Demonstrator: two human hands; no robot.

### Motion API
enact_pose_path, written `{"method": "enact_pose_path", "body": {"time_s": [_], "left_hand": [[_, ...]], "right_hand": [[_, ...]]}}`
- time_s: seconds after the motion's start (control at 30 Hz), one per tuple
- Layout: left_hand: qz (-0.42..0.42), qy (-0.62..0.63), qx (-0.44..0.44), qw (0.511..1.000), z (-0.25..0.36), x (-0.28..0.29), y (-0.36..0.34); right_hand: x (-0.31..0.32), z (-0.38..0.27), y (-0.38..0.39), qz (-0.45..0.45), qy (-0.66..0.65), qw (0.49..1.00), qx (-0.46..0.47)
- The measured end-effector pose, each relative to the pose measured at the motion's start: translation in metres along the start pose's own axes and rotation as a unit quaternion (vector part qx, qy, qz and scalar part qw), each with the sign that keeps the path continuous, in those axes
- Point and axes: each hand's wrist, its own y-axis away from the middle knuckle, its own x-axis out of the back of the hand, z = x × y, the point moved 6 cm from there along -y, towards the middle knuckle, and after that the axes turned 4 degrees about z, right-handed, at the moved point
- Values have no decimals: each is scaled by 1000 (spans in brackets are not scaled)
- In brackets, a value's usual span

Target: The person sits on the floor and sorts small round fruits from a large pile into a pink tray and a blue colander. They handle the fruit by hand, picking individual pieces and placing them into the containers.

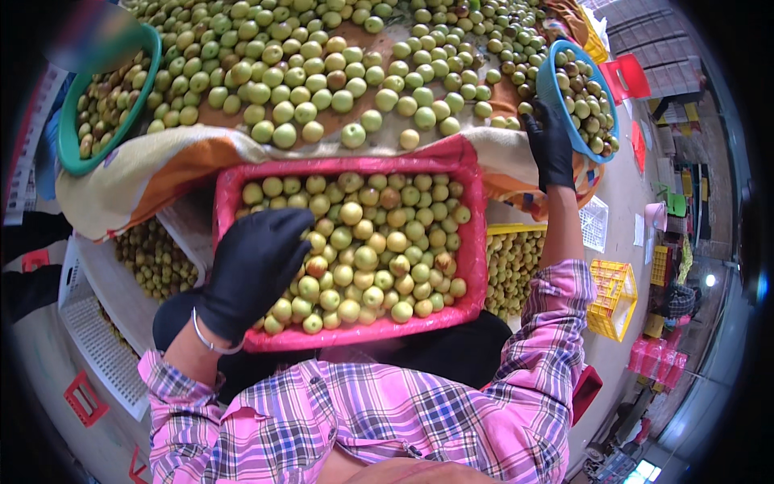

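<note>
Head view: the green fruit (366, 258) is piled in a pinkish-red tray (475, 242) set close over the lap (458, 352), probably for easy reach, and the left hand (262, 262) is held over it, fingers curled, though whether any fruit is gripped can't be told. The right hand (550, 145) is placed at the blue basin (549, 79), fingers partly bent by its rim, maybe to steady it, no clear grip visible tbh
</note>
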Motion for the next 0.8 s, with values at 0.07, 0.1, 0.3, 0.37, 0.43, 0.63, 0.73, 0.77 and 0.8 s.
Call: {"method": "enact_pose_path", "body": {"time_s": [0.07,0.1,0.3,0.37,0.43,0.63,0.73,0.77,0.8], "left_hand": [[-17,11,-2,1000,1,-4,0],[-22,16,-4,1000,1,-4,0],[-69,34,39,996,-4,-6,-4],[-66,44,45,996,-2,-3,-10],[-80,44,53,994,-3,-2,-15],[-88,42,64,993,-12,-4,-23],[-84,44,68,993,-15,-5,-26],[-85,43,69,993,-16,-5,-27],[-88,45,69,993,-16,-5,-28]], "right_hand": [[-19,18,-7,-112,74,988,-79],[-30,20,-13,-194,82,972,-102],[-67,-22,-58,-147,-15,988,-49],[-67,-15,-91,-54,46,994,-78],[-92,11,-114,-40,48,996,-57],[-142,45,-143,-161,151,969,-114],[-116,23,-150,-68,93,981,-154],[-123,16,-151,-78,13,991,-108],[-128,11,-149,-88,-64,992,-64]]}}
